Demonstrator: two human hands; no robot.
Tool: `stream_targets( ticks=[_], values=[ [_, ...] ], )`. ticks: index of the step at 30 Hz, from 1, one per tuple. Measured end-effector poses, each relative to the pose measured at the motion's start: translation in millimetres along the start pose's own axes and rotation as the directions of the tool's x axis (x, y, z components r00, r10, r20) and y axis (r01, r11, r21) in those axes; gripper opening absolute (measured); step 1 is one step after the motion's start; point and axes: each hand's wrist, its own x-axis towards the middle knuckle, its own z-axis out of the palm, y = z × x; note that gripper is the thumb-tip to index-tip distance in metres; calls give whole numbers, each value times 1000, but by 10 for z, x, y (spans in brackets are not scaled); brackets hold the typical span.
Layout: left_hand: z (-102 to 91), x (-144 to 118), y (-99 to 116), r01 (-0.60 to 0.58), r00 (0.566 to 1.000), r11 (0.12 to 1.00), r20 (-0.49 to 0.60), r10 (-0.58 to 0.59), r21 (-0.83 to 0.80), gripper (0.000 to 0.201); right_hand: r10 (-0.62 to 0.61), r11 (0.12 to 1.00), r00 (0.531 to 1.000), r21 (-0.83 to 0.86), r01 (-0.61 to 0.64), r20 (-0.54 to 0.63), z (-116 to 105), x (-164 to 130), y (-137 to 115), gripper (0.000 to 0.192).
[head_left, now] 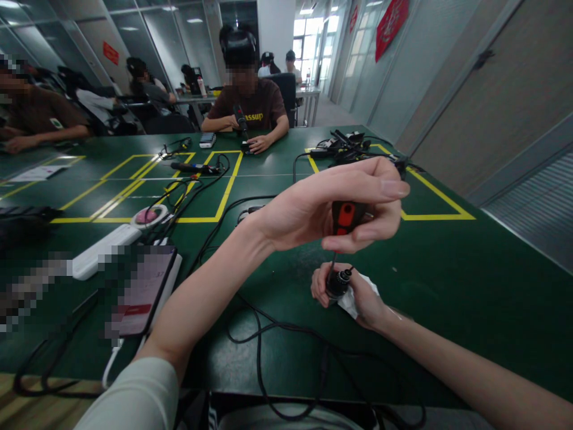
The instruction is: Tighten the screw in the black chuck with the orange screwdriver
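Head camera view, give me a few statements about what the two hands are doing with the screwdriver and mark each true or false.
1. The left hand closes around the screwdriver by its red and black handle. True.
2. The right hand lies flat and empty on the table. False: it holds a small black part together with a white cloth.
3. The screwdriver's shaft points down to the small black part. True.
4. The table has a red top. False: it is green with yellow lines.
5. A person sits across the table. True.
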Motion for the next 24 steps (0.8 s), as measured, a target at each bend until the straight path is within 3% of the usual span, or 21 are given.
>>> stream_targets(
  ticks=[8, 19, 24],
  values=[
    [-48, -10, 22, 21, 999, 999, 50, -20, -31, 40, -13, 1000, 1000, 8, 13, 1, -5, 0, 10, 48],
    [-133, 2, 6, 38, 997, 999, 73, -38, 0, 17, -23, 1000, 1000, 0, 23, 16, 1, 0, -7, 50],
    [-123, -5, -18, 24, 998, 998, 64, -21, -53, 22, -18, 1000, 1000, 7, 18, 19, -2, 8, -5, 48]
  ],
)
